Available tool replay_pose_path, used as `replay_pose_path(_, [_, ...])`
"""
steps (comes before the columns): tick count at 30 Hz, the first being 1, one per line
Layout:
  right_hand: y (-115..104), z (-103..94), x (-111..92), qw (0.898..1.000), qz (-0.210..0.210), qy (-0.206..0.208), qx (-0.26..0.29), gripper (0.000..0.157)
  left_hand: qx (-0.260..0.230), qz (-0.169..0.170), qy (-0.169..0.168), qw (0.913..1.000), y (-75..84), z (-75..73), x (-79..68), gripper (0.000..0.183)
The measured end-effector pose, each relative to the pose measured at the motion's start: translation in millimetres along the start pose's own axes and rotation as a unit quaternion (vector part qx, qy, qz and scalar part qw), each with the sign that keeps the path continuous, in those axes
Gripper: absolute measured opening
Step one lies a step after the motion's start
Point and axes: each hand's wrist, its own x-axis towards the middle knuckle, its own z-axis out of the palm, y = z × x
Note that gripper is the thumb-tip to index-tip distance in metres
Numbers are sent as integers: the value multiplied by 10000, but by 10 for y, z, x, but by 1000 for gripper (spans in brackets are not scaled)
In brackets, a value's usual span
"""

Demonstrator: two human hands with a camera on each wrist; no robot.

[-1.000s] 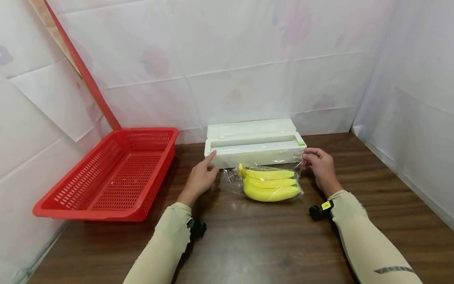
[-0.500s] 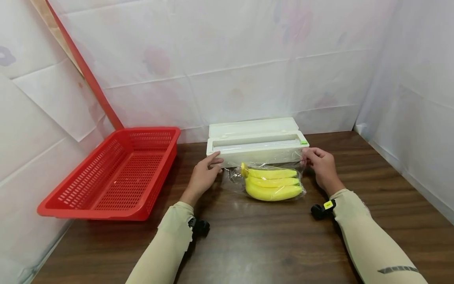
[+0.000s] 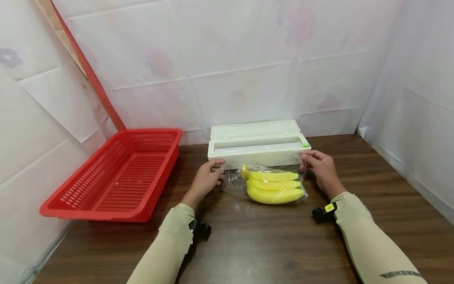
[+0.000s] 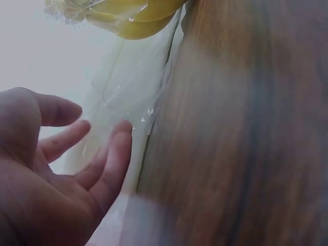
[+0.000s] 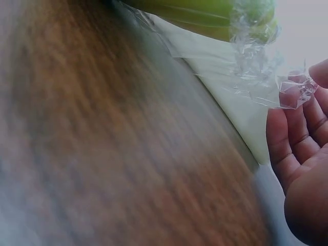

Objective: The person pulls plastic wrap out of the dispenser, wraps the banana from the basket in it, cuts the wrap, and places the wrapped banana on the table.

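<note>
A bunch of yellow bananas [image 3: 274, 186], covered in clear cling film [image 3: 234, 182], lies on the table before a long white cling film box [image 3: 262, 156]. The box's lid [image 3: 255, 129] stands open and a pale roll [image 3: 257, 147] shows inside. At the box's front left corner is my left hand [image 3: 205, 179], fingers loosely bent and apart. In the left wrist view a gap shows between thumb and fingers, with a film edge [image 4: 138, 115] near the fingertips. My right hand [image 3: 320, 169] pinches gathered film [image 5: 297, 89] between thumb and fingers by the box's right end.
On the left stands a red plastic basket [image 3: 129, 179] with slotted walls. The wooden table [image 3: 248, 244] meets cloth-covered walls [image 3: 227, 71] at the back and sides. A red strip [image 3: 90, 75] runs up the left corner behind the basket.
My left hand has come off the box's front top edge and dropped slightly toward me. The right hand keeps its pinch on the film. The bananas stay in place.
</note>
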Motion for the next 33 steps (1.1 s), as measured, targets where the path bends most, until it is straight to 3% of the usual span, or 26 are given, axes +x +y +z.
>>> replay_pose_path(3, [-7, 32, 13, 10000, 1, -74, 6, 32, -333, -170, -156, 9992, -8, -14, -3, 41])
replay_pose_path(6, [-24, 50, 20, 9999, -26, -119, -35, 34, -477, -115, -374, 9981, -1, -13, -1, 51])
replay_pose_path(11, [-43, 28, 9, 9999, -14, -125, -69, 38, -117, 152, -699, 9974, 20, 23, 1, 60])
replay_pose_path(15, [-53, 22, 9, 9998, -3, -141, -114, 40, 274, 200, -740, 9967, 27, 49, -18, 51])
replay_pose_path(21, [-70, 23, -4, 9999, 61, -82, -82, 41, 804, 291, -256, 9960, 49, 59, -34, 39])
replay_pose_path(27, [-88, 37, -19, 10000, 37, -60, -7, 41, 1577, 683, 502, 9838, 63, 46, -22, 27])
replay_pose_path(30, [-85, 55, -21, 9999, 107, -28, -85, 39, 1701, 714, 807, 9795, 70, 38, -11, 16])
replay_pose_path(33, [-76, 73, -27, 9994, 227, 13, -272, 36, 1603, 601, 934, 9808, 76, 36, -13, 12])
